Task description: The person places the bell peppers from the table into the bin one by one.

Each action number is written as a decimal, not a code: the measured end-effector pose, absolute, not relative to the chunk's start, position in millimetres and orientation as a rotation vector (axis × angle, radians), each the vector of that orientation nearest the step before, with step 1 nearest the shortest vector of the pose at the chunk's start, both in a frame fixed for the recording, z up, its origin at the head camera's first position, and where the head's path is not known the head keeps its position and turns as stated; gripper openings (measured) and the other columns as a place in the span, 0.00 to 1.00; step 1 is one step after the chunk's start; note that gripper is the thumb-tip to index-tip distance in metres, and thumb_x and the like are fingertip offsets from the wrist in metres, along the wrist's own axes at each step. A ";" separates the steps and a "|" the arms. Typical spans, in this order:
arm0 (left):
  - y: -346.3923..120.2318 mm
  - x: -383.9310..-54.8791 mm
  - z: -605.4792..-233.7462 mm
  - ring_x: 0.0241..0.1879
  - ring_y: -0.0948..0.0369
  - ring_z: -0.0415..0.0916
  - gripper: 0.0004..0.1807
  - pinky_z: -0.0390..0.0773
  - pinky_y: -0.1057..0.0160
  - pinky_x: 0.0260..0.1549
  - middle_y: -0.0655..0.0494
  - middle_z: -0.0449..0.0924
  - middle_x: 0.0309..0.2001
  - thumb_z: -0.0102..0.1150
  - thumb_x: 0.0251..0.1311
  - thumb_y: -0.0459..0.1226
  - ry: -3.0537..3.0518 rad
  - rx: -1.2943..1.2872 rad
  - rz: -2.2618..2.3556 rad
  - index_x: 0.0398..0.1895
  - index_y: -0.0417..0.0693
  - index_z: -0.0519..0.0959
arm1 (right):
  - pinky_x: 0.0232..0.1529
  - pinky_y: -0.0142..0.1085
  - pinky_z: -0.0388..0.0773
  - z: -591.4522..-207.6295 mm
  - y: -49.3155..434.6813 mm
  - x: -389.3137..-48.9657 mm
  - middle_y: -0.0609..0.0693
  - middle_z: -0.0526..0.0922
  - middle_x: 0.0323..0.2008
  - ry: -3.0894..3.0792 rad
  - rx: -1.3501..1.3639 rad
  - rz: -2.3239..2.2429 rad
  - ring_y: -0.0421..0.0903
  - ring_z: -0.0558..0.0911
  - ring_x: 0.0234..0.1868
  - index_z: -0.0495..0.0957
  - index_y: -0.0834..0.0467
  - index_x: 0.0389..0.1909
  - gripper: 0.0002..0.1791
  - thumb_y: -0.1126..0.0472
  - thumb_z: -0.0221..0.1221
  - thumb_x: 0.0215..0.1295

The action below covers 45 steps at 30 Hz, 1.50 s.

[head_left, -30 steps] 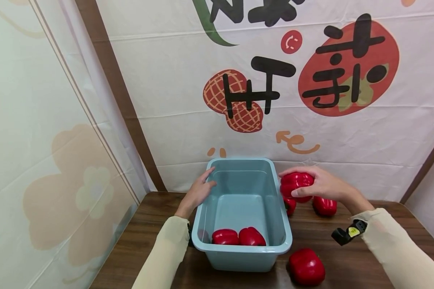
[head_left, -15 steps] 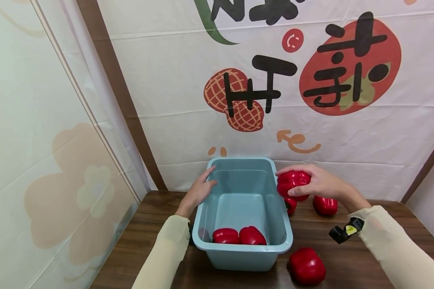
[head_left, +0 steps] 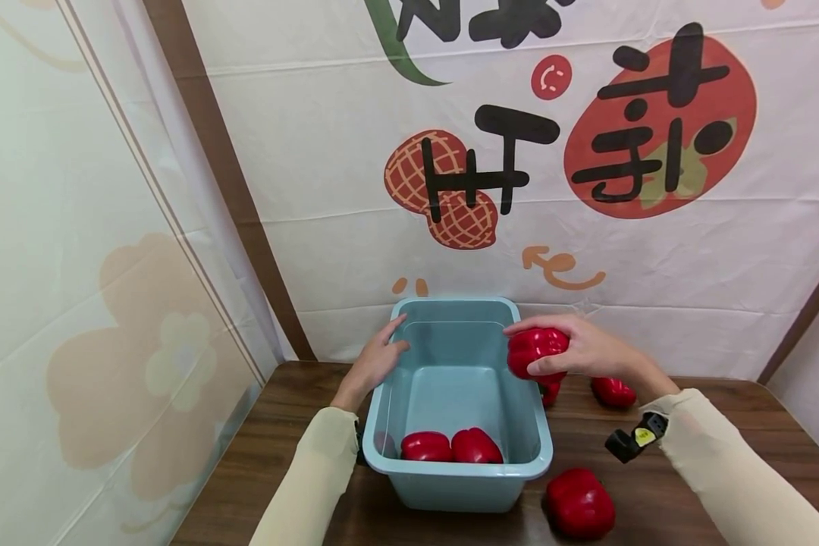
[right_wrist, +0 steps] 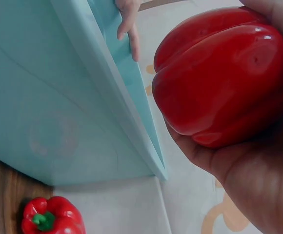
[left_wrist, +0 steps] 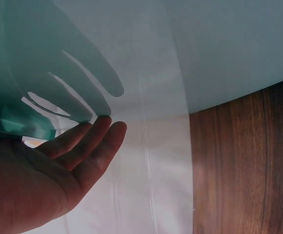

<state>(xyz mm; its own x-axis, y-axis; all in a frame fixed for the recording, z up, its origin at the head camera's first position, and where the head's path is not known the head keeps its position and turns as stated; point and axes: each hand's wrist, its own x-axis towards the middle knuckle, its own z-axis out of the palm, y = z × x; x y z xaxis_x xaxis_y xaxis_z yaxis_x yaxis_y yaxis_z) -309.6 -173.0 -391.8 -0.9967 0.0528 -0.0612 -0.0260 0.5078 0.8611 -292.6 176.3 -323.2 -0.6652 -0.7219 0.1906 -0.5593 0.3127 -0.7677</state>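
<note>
A light blue plastic basin (head_left: 453, 491) stands on the table with two red bell peppers (head_left: 476, 446) lying at its near end. My left hand (head_left: 374, 362) holds its left rim, thumb and index finger over the edge. In the left wrist view, the other fingers (left_wrist: 95, 153) meet the outer wall. My right hand (head_left: 594, 350) grips another red bell pepper (head_left: 534, 352), raised at the basin's right rim. The right wrist view shows this bell pepper (right_wrist: 224, 78) cupped between thumb and fingers, beside the basin's wall (right_wrist: 49, 97).
On the wooden table (head_left: 246, 470), a red bell pepper (head_left: 578, 503) lies near the basin's front right corner. A second bell pepper (head_left: 550, 393) is partly hidden under my right hand, and a third bell pepper (head_left: 613, 392) lies farther right. A printed cloth (head_left: 341, 250) hangs behind.
My right hand has moved left with its bell pepper, from beside the basin to over the right rim. My left hand and the basin stay put.
</note>
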 end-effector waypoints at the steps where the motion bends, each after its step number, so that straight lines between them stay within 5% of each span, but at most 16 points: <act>1: -173.0 -309.7 -391.8 0.66 0.43 0.65 0.33 0.68 0.34 0.59 0.49 0.52 0.78 0.45 0.69 0.45 2.657 0.021 1.519 0.77 0.67 0.56 | 0.39 0.43 0.85 -323.9 174.3 -292.6 0.54 0.78 0.55 2.382 -1.184 -1.276 0.58 0.78 0.51 0.73 0.51 0.64 0.33 0.56 0.69 0.55; 45: -173.9 -309.0 -392.6 0.63 0.42 0.69 0.32 0.71 0.35 0.56 0.48 0.52 0.78 0.45 0.70 0.45 2.651 0.019 1.530 0.77 0.69 0.56 | 0.43 0.47 0.84 -349.7 120.4 -289.7 0.54 0.76 0.59 2.113 -1.130 -1.360 0.58 0.75 0.58 0.70 0.51 0.68 0.38 0.56 0.70 0.54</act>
<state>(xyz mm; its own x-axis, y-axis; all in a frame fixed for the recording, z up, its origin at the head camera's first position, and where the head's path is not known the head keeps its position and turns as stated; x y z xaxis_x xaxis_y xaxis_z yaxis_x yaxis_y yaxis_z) -309.0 -173.9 -392.6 -0.9967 0.0508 -0.0635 -0.0296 0.5009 0.8650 -289.7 120.4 -349.7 -0.6022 -0.7920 0.1005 -0.4197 0.2069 -0.8838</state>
